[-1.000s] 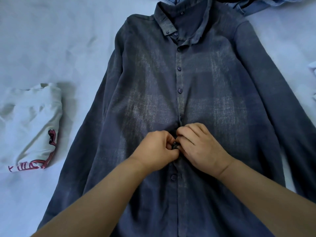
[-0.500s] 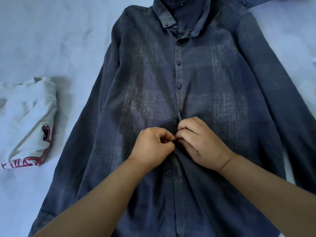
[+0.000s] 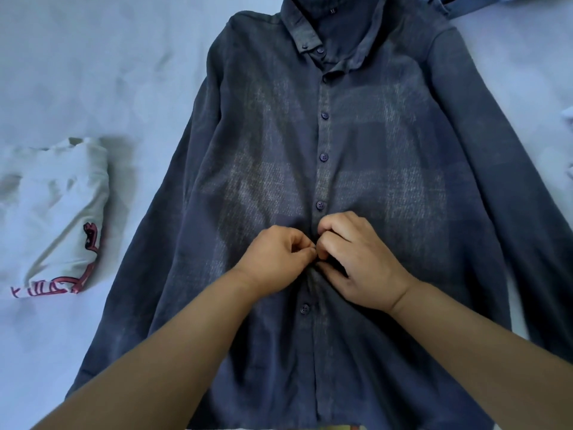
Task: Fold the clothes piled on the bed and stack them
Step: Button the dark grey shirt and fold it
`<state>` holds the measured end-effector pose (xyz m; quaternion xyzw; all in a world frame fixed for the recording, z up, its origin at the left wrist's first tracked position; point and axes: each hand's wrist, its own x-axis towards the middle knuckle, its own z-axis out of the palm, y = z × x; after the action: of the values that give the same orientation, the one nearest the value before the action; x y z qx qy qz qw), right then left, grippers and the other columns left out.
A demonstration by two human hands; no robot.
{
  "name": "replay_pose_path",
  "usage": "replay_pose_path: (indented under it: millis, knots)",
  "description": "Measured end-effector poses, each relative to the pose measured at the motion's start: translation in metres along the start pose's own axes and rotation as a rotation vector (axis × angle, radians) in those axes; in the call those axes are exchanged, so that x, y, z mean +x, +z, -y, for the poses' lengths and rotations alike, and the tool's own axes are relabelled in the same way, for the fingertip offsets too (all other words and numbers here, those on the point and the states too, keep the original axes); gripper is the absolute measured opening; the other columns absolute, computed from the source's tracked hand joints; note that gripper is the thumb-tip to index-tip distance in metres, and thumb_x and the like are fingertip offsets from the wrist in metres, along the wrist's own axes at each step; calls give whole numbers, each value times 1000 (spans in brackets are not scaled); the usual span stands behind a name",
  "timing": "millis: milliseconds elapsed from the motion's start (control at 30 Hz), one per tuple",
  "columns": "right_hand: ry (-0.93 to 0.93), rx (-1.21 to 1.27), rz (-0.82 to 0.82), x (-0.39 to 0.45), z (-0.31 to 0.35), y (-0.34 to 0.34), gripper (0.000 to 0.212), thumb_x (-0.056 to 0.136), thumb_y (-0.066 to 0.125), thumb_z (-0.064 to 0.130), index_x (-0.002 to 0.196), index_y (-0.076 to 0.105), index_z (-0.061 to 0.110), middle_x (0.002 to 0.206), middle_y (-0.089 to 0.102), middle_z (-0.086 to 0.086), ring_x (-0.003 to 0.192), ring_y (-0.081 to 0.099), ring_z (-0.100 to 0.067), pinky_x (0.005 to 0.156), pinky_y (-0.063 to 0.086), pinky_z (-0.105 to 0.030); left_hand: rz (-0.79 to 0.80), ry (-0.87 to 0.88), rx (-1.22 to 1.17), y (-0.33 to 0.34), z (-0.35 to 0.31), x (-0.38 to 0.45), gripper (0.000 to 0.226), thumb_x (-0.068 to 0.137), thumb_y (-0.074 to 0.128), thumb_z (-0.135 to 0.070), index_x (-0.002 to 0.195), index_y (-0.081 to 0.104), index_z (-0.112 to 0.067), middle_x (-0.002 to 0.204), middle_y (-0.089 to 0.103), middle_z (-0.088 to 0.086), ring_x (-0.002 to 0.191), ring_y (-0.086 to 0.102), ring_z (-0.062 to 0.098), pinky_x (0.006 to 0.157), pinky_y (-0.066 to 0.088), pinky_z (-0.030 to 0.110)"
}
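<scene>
**Both hands pinch the placket of a dark shirt spread on the bed**

The dark blue shirt [image 3: 387, 187] lies front up and flat on the bed [image 3: 108, 72], collar toward the far edge of the view, sleeves angled out to either side. An "XL" tag shows inside the collar. The left hand [image 3: 276, 259] and the right hand [image 3: 356, 259] meet at the shirt's button line, fingers curled and pinching the cloth there, fingertips touching one another. One button [image 3: 320, 205] sits fastened just beyond the hands, and another [image 3: 304, 309] lies on the near side of them.

Left of the shirt, apart from its sleeve, rests a folded white garment [image 3: 52, 212] with red lettering along its near edge. Beyond the shirt's collar, a lighter blue garment [image 3: 459, 4] reaches in from the top edge. The bed is covered in a pale, lightly creased sheet.

Compared with half a second ago, the button just beyond the hands is now in plain sight; then only a gap in the placket showed there. The hands remain clamped together on the placket.
</scene>
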<state>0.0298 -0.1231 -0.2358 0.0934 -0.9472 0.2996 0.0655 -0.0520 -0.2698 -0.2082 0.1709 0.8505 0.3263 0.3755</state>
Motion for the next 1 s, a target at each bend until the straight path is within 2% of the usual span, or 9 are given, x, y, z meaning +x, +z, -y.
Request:
replay_pose_path:
  millis: [133, 233, 367, 467, 567, 633, 733, 833, 1000]
  knots:
    - [-24, 36, -95, 5, 23, -21, 3, 75, 62, 16, 74, 61, 14, 90, 57, 1, 83, 47, -20, 74, 39, -37, -256, 5, -277, 0, 2, -24, 20, 83, 68, -9, 77, 59, -26, 67, 60, -5, 54, 52, 5, 60, 46, 17]
    - [-230, -63, 79, -5, 42, -27, 10, 80, 58, 19, 72, 63, 18, 82, 59, 5, 78, 47, -19, 69, 34, -33, -354, 63, -176, 8, 15, -58, 20, 78, 71, -5, 70, 62, -22, 59, 59, -8, 52, 50, 1, 55, 42, 10]
    - [-253, -218, 340, -27, 37, -18, 19, 71, 48, 20, 82, 62, 26, 87, 56, 14, 92, 45, -15, 77, 34, -33, -256, 188, 78, 29, 34, -82, 10, 77, 68, -23, 85, 73, -21, 71, 57, -14, 67, 56, 2, 65, 41, 9]
    - [-189, -330, 340, -31, 39, -16, 20, 66, 52, 23, 85, 60, 26, 86, 55, 12, 98, 44, -16, 86, 29, -34, -220, 191, 166, 38, 37, -86, 33, 77, 58, -31, 106, 72, -22, 81, 54, -10, 73, 60, 13, 70, 50, 24]
    - [-120, -421, 314, -26, 46, -15, 24, 53, 67, 26, 74, 58, 19, 78, 52, 4, 91, 43, -20, 87, 27, -38, -233, 196, 260, 43, 32, -86, 27, 78, 59, -30, 101, 73, -24, 83, 57, -4, 71, 62, 20, 61, 54, 34]
    - [-128, -429, 321, -23, 48, -17, 22, 49, 70, 27, 67, 60, 18, 81, 51, 2, 93, 42, -22, 90, 26, -42, -229, 157, 275, 42, 27, -83, 18, 82, 63, -23, 97, 72, -20, 89, 59, -1, 78, 62, 23, 67, 53, 38]
    - [-233, -375, 289, -20, 54, -21, 9, 59, 59, 22, 66, 62, 20, 86, 53, 6, 97, 43, -21, 87, 26, -41, -186, 104, 200, 37, 20, -79, 11, 81, 61, -17, 84, 70, -11, 86, 62, 5, 80, 60, 25, 70, 49, 37]
    - [-344, -333, 218, -24, 60, -20, 17, 79, 45, 15, 74, 60, 22, 77, 55, 7, 82, 48, -18, 72, 30, -31, -120, -3, 16, 26, 19, -77, 18, 77, 59, -5, 62, 60, -14, 61, 60, 2, 58, 54, 11, 58, 41, 22]
    - [-226, -171, 120, -38, 58, -1, 16, 85, 48, 12, 81, 63, 10, 76, 59, -4, 63, 58, -21, 56, 49, -33, 131, -230, -312, 10, 14, -73, 20, 87, 60, -3, 69, 65, -11, 49, 57, -2, 43, 50, 1, 45, 39, 12]
